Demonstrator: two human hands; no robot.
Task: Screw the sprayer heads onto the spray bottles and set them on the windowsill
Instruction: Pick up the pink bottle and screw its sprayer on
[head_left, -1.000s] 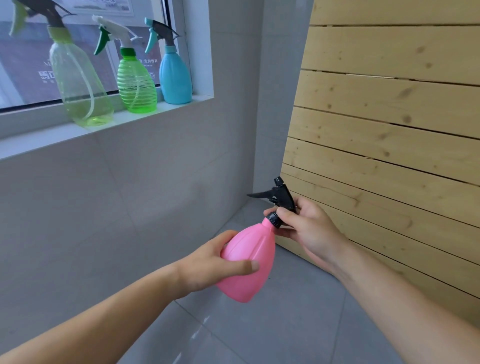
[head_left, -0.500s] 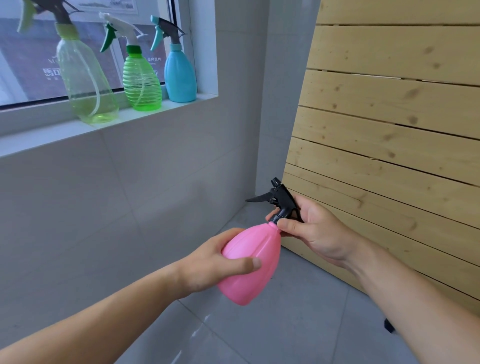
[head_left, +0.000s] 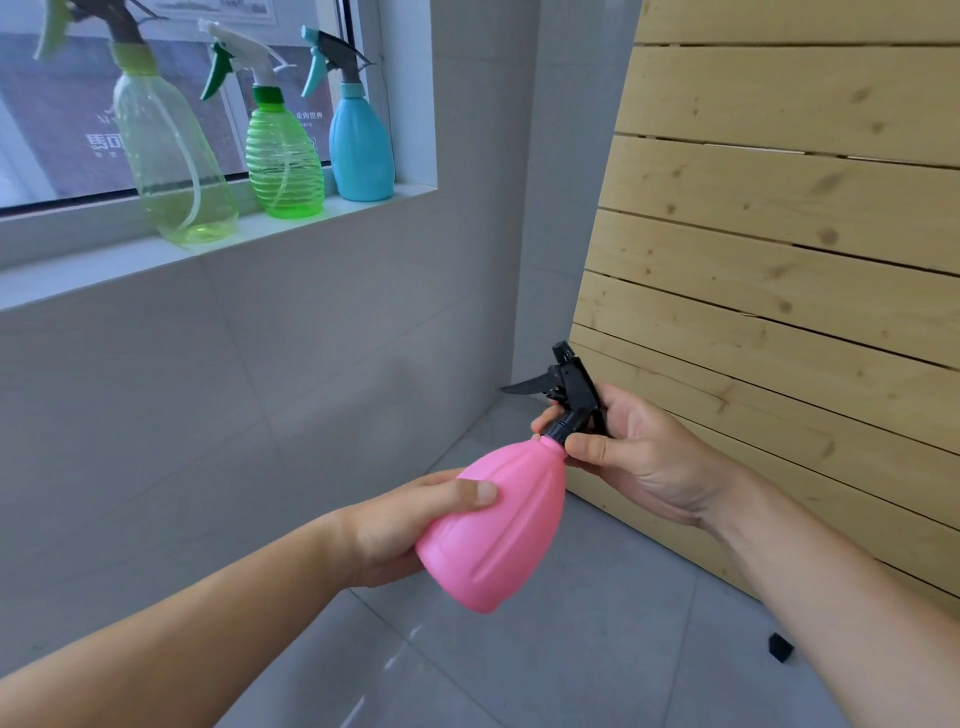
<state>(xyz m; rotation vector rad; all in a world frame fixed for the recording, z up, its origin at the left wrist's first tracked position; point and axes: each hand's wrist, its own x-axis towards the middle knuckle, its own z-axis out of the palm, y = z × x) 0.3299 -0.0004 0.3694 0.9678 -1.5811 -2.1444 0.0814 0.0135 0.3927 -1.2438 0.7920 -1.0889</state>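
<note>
A pink spray bottle (head_left: 501, 525) is held tilted in mid-air, neck pointing up and right. My left hand (head_left: 402, 525) wraps around its body. A black sprayer head (head_left: 569, 387) sits on the neck, trigger pointing left. My right hand (head_left: 631, 449) grips the head, thumb and fingers pinching its black collar. On the windowsill (head_left: 130, 260) at upper left stand three bottles with sprayer heads on: a pale yellow-green one (head_left: 166, 171), a ribbed green one (head_left: 283, 156) and a blue one (head_left: 361, 148).
A slatted pale wood panel (head_left: 779, 249) leans at the right. Grey tiled wall (head_left: 260, 389) runs below the sill and grey tiles cover the floor. A small black piece (head_left: 781, 647) lies on the floor near my right forearm.
The view has shifted slightly, so the windowsill bottles sit further right in frame. My right hand has re-gripped on the black collar; the sprayer head's angle changed a little. The pink bottle stays in my left hand.
</note>
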